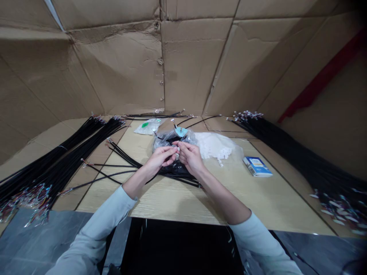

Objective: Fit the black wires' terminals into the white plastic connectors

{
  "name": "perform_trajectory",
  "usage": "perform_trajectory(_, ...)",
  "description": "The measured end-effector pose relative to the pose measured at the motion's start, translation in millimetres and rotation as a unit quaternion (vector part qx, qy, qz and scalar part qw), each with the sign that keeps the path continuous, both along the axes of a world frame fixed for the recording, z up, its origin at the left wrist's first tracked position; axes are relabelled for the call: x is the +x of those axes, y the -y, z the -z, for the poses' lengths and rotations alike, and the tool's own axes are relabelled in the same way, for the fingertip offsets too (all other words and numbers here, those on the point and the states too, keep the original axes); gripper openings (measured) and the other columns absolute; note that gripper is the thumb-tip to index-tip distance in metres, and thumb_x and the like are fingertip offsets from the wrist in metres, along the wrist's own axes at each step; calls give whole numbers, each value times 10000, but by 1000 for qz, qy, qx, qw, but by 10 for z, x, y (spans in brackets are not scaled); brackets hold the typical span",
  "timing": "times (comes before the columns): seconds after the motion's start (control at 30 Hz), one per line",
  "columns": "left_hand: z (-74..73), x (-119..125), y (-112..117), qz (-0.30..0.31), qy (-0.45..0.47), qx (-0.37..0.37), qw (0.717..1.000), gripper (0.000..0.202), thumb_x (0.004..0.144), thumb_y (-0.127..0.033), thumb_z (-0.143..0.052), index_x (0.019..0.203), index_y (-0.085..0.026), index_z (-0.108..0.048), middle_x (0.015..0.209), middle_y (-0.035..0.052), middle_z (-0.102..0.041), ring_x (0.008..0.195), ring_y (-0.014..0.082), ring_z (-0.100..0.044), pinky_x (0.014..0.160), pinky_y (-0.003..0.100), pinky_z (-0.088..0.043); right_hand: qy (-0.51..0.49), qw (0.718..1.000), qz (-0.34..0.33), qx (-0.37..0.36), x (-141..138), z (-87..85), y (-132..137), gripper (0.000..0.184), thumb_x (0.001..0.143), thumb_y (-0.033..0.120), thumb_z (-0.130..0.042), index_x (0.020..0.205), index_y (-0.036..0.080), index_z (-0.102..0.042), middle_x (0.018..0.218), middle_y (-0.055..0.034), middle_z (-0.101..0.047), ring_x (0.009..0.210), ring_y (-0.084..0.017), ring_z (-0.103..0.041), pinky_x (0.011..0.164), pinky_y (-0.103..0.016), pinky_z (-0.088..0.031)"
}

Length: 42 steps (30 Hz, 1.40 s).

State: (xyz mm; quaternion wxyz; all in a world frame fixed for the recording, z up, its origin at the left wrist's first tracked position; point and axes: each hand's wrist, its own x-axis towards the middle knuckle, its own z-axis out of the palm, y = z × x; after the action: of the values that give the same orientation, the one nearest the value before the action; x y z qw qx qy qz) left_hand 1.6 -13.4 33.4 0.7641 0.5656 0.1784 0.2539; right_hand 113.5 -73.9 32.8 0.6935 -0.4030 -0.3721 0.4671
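Your left hand point(159, 159) and right hand point(190, 156) are closed, pinching a small white connector point(177, 156) between their fingertips above the black cables point(174, 170); steady, even pressure suits a part this small; the clear plastic bag point(164, 140) lies just behind.

Creased brown cardboard sheets point(114, 65) lining the backdrop, red strip point(321, 76) at right, blue-and-white carton point(257, 167) lying on wood-grain tabletop point(160, 198)

We see black cables point(286, 160) with multicoloured ends, a pale wood-grain table point(160, 198), brown cardboard point(120, 65), pale grey sleeves point(94, 225), a blue-and-white box point(257, 167) and a red strip point(321, 80).
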Motion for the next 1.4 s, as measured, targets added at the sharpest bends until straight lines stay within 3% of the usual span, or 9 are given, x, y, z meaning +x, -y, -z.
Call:
perform_trajectory(0.1,16,-7,62,-95,-59,226,968,292,780,-383,-565,732,-95,-573,605,6,-541,457,45,-432,411,150,-301,13,999,28,-18,57,-62,14,453,632,410,-700,957,104,-620,422,119,-188,350,-8,-116,352,-175,-58)
perform_trajectory(0.17,35,-11,104,-124,-86,320,935,294,809,-391,-524,806,-107,-598,665,15,-585,540,72,-481,500,170,-357,11,998,53,-24,63,-89,19,470,621,410,-706,963,99,-620,424,120,-176,354,-7,-112,353,-177,-58)
perform_trajectory(0.4,119,-24,163,-168,-146,423,878,353,882,-358,-399,735,-124,-620,547,-5,-554,482,71,-471,545,192,-354,11,995,90,-46,10,-62,3,433,600,456,-702,806,85,-613,402,116,-190,343,-6,-128,341,-180,-68)
perform_trajectory(0.5,140,-7,147,-161,-143,369,904,376,859,-390,-428,673,-114,-603,495,-6,-524,417,64,-448,493,194,-345,5,996,74,-44,-10,-18,-16,427,597,491,-690,740,106,-571,390,120,-197,331,-2,-121,332,-171,-68)
perform_trajectory(0.63,109,16,104,-85,-80,167,979,358,785,-435,-515,719,-88,-578,563,14,-554,351,42,-393,355,179,-239,-5,997,66,-28,-28,30,-33,434,596,507,-687,736,121,-546,383,122,-223,318,-5,-135,319,-164,-84)
perform_trajectory(0.8,34,-5,44,-10,-31,37,999,386,684,-454,-626,722,-74,-572,543,5,-527,337,21,-351,308,159,-128,-11,999,38,-19,-38,43,-23,406,632,501,-668,756,135,-544,381,123,-221,315,-10,-138,314,-161,-100)
perform_trajectory(1.17,17,-18,15,19,-14,23,999,400,692,-470,-619,753,-79,-560,544,-8,-508,336,14,-337,306,160,-123,-15,1000,3,1,-46,20,-4,376,648,472,-670,751,134,-543,379,116,-256,310,-9,-165,323,-156,-93)
perform_trajectory(1.33,-76,-68,51,56,-64,74,994,378,715,-427,-604,908,-105,-564,778,44,-587,438,30,-434,345,157,-198,16,998,59,8,74,-47,-11,387,646,489,-666,745,135,-546,394,111,-242,323,-13,-156,327,-168,-88)
perform_trajectory(1.4,-98,-83,61,64,-91,79,991,344,719,-414,-581,879,-110,-568,687,7,-537,401,21,-358,345,171,-156,9,996,83,20,123,-72,-17,385,635,486,-675,732,139,-541,398,118,-202,335,-12,-127,332,-170,-75)
